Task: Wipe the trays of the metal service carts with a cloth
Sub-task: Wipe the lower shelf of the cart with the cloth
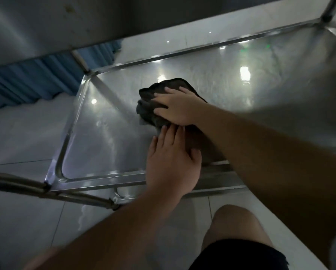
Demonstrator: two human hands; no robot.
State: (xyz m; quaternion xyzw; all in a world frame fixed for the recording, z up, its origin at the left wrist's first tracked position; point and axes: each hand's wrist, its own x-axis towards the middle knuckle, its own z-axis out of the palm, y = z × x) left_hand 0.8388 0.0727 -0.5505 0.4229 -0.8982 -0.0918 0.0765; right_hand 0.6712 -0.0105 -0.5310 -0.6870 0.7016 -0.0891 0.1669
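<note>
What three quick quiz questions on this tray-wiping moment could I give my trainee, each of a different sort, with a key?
1. True or false: the right hand lies spread on the dark cloth.
2. Multiple choice: where does the cloth lie? A) on the floor tiles B) on the tray of the metal cart C) hung over the blue curtain
3. Fill the gap: the left hand lies flat with its fingertips at the near edge of the ____.

Key: 1 true. 2 B. 3 cloth.
</note>
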